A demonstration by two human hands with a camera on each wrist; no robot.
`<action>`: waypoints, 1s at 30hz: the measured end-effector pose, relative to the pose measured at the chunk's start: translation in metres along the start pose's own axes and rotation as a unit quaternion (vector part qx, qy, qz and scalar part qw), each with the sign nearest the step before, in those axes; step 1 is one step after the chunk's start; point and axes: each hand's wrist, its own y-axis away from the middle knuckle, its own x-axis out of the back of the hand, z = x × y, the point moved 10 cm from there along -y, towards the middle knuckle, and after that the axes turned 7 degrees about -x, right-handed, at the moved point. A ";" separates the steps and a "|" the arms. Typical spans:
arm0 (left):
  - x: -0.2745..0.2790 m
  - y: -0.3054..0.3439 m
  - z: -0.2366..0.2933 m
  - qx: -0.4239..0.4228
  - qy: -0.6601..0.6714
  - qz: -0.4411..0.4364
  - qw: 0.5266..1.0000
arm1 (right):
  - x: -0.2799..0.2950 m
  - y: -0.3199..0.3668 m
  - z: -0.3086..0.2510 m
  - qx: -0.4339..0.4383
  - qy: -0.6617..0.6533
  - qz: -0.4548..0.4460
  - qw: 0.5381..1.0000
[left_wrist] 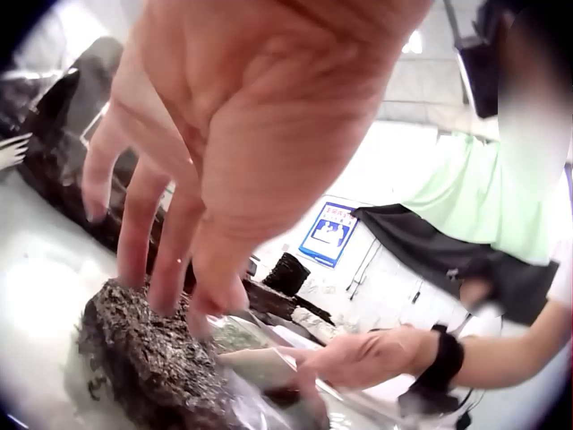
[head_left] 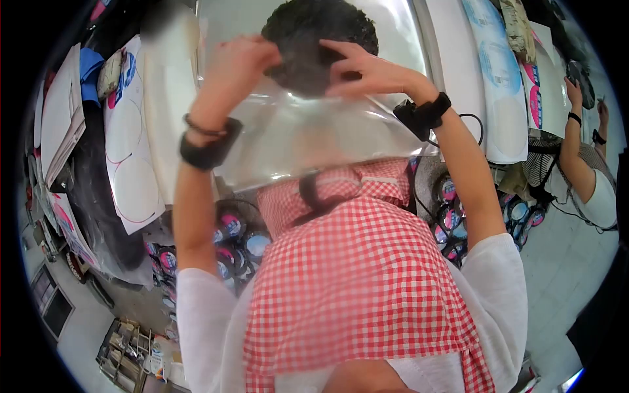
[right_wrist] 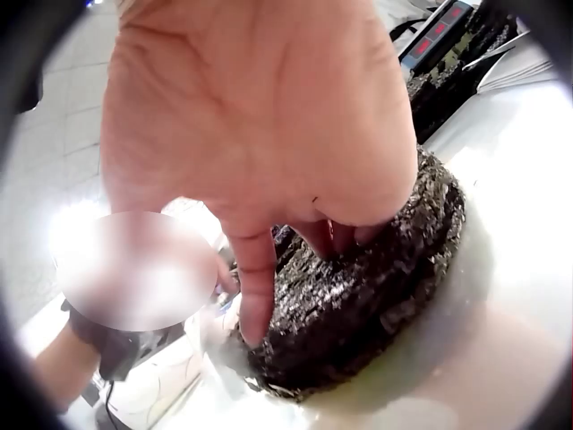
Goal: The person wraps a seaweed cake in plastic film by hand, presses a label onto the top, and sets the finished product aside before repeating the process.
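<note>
A thick round cake of dark dried seaweed (head_left: 321, 29) lies on a shiny clear plastic sheet (head_left: 295, 134) in the head view. Over its left edge comes my left hand (head_left: 242, 69), blurred, its fingers pointing inward; in the left wrist view these fingers hang down to the cake's rough top (left_wrist: 152, 354). My right hand (head_left: 377, 72) is at the right edge with the fingers spread. The right wrist view has those fingertips touching the cake's upper surface (right_wrist: 358, 287), the index finger reaching down near its rim.
Printed label sheets (head_left: 504, 85) lie right of the plastic, and white sheets with round outlines (head_left: 134, 150) lie left. Several round labelled packs (head_left: 229, 223) are below the table edge. Another person's arm (head_left: 580, 154) shows at far right. A cable (head_left: 477, 121) runs from my right wrist.
</note>
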 end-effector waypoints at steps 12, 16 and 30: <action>-0.081 -0.010 0.034 0.210 -0.040 0.096 0.972 | 0.106 0.037 -0.086 0.073 0.198 0.287 0.934; -0.086 -0.010 0.031 0.238 -0.051 0.088 0.966 | 0.082 0.092 -0.091 -0.038 0.151 0.338 0.928; -0.102 -0.011 0.019 0.232 0.357 0.216 0.879 | 0.005 -0.004 0.023 -0.158 -0.173 0.365 0.901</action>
